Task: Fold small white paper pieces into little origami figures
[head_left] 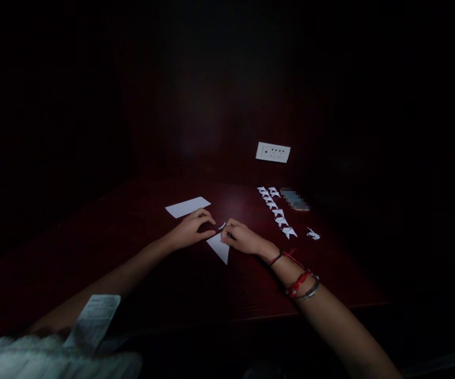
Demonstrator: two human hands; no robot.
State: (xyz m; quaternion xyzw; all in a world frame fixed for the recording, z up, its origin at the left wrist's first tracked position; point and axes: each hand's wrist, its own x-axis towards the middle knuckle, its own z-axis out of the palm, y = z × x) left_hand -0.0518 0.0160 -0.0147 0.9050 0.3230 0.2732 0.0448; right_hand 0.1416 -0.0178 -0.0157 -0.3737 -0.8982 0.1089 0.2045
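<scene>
A white piece of paper (220, 249) with a pointed lower corner lies on the dark red table in front of me. My right hand (244, 238) is closed, its curled fingers on the paper's upper right part. On the other side, my left hand (191, 229) has thumb and forefinger spread apart, the thumb tip near the paper's left corner. Between both hands a narrow white strip (222, 226) shows just above the paper; whether it is joined to it I cannot tell. Behind my left hand rests a flat white sheet (187, 206).
Several small folded paper pieces (278, 212) form rows on the right of the table (251, 295). A phone-like object (295, 200), partly pixelated, lies beside them, with a crumpled paper scrap (313, 234) nearer. A white socket panel (273, 152) is behind. Surroundings are very dark.
</scene>
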